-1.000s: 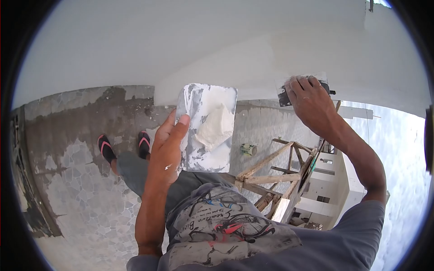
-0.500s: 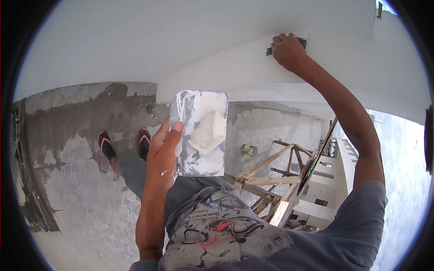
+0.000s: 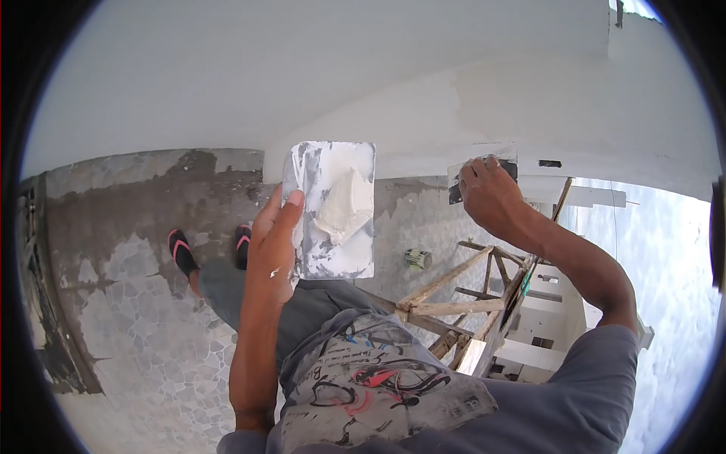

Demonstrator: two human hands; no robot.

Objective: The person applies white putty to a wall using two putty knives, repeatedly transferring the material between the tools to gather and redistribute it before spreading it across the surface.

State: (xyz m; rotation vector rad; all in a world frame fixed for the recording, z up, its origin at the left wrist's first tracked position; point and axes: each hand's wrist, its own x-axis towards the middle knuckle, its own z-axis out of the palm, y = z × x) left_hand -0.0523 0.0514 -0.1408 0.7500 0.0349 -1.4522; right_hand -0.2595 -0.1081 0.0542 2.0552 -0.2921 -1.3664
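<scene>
If the left hand (image 3: 276,246) tilts the board (image 3: 308,170), the putty (image 3: 346,208) could slide off; uneven pressure could make the scraper (image 3: 456,191) gouge the wall (image 3: 408,106). Left fingers clamp the board ahead of the shirt (image 3: 378,386); the right hand's (image 3: 490,191) clamp the scraper by the wall's lower edge. The board looks streaky, the putty thick, off-white.
</scene>
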